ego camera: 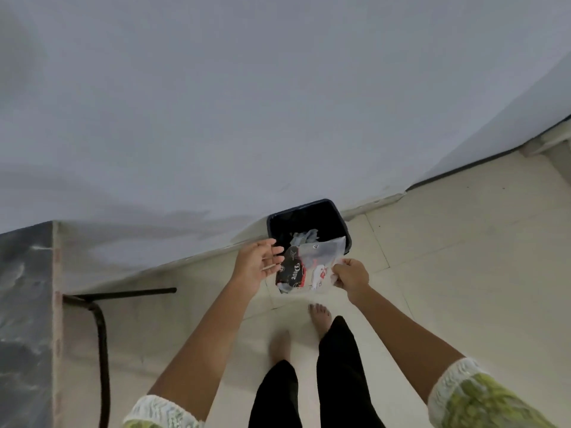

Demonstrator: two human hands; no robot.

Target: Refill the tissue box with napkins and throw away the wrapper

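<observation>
Holding: my right hand [350,274] pinched the wrapper [304,267] by its edge, above the bin's [347,239] near rim.
Risk: I judged it could flutter onto the floor [463,242], being light and only partly over the opening.
Left hand [258,264]: spread wide, empty, just beside the wrapper.

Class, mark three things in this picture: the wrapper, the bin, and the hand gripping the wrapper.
wrapper [304,268], head view, on its printed middle.
bin [346,230], head view, on its right rim.
right hand [352,274], head view, on the back of the hand.
</observation>
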